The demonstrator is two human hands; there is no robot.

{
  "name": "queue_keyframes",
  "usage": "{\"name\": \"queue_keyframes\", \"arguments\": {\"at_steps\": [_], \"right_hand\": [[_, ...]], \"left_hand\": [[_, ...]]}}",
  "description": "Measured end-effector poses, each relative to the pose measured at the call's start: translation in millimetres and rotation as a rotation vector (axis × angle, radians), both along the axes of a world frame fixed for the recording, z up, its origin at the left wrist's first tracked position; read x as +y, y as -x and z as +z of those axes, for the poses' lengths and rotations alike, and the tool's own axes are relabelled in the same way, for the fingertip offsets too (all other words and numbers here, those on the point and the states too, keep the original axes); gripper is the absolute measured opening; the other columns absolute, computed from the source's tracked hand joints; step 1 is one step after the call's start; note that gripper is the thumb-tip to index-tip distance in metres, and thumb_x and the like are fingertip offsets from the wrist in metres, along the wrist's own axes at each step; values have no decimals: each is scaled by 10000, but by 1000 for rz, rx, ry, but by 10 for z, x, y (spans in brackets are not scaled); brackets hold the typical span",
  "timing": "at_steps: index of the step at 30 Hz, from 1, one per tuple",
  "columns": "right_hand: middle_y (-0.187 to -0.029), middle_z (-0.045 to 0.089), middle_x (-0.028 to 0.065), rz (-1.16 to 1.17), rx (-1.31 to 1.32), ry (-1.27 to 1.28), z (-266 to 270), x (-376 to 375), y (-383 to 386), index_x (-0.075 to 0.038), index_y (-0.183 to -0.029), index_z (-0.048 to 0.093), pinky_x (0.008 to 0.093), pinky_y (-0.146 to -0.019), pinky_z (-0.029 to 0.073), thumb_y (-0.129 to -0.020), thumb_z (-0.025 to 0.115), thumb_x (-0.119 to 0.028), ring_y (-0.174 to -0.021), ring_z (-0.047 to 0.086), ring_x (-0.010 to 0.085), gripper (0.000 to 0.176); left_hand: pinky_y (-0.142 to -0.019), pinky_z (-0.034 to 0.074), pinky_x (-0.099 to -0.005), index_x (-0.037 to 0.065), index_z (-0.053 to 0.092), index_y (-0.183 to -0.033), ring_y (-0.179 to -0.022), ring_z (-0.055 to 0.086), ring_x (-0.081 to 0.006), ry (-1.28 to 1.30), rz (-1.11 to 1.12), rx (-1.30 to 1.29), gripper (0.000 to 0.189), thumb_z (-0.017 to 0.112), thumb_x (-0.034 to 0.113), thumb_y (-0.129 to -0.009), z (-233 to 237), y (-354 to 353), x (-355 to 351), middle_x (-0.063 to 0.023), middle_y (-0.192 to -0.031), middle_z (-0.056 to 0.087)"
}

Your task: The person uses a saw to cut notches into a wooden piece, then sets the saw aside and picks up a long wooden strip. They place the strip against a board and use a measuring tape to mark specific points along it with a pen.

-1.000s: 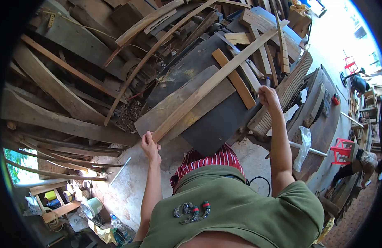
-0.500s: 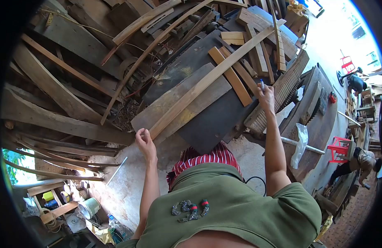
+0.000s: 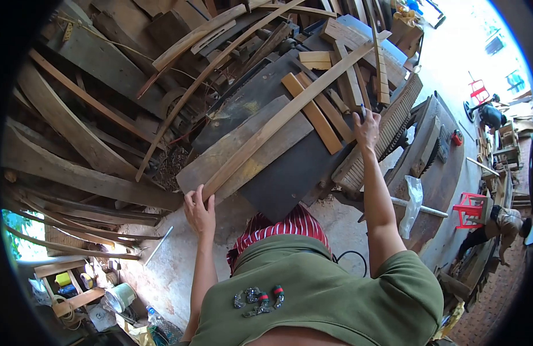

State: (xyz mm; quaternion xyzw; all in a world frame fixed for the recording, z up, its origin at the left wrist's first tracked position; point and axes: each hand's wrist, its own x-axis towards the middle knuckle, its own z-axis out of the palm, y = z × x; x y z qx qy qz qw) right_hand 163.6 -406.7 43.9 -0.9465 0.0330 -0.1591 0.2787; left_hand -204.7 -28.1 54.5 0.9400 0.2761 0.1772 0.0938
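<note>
Lying diagonally over a wide grey-brown plank (image 3: 226, 151), a long, narrow, pale-brown wooden strip (image 3: 278, 128) crosses a flat black tabletop (image 3: 283, 179) and passes over a short, smooth, orange-brown board (image 3: 324, 132); its far end is above the pile of wood. The left hand (image 3: 200, 213) is at the near end of the strip, fingers bent and slightly parted; whether they grip it, I cannot tell. The right hand (image 3: 367, 131) has its fingers curled in upon a slim blue pen (image 3: 363, 108), of which only a short end shows; a ribbed brown wooden slab (image 3: 396, 113) is just beside this hand.
</note>
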Motion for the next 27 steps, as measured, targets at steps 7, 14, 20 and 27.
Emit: {"name": "queue_keyframes", "arguments": {"at_steps": [7, 14, 20, 27], "right_hand": [[-1201, 588, 163, 13, 101, 252, 93, 74, -528, -41, -1171, 552, 492, -850, 554, -867, 711, -469, -1078, 647, 385, 549], [-1127, 665, 169, 76, 172, 178, 567, 52, -517, -41, -1085, 616, 503, -870, 536, -785, 734, -418, -1037, 671, 388, 496], [-694, 524, -15, 30, 350, -1141, 978, -561, 84, -55, -885, 607, 247, -432, 344, -863, 707, -306, -509, 468, 86, 271], [-700, 479, -15, -88, 61, -1216, 734, -827, 668, -60, -952, 612, 222, -447, 307, -866, 723, -324, -543, 421, 53, 299]], "left_hand": [[-878, 476, -468, 154, 610, -1246, -1044, 572, -337, 51, -5, 5, 461, 770, 326, -849, -22, -44, 97, -106, -1127, 554], [-848, 476, -470, 142, 612, -1218, -1003, 587, -341, 126, 11, 27, 436, 770, 320, -852, 5, -105, 86, -117, -1062, 534], [-811, 488, -458, 139, 636, -1212, -961, 594, -328, 148, -30, -111, 451, 780, 350, -840, -187, -192, 105, -103, -1041, 532], [-880, 460, -470, 168, 634, -1250, -1007, 575, -315, 78, -23, 211, 505, 758, 428, -836, 140, -253, 107, -102, -1098, 554]]}}
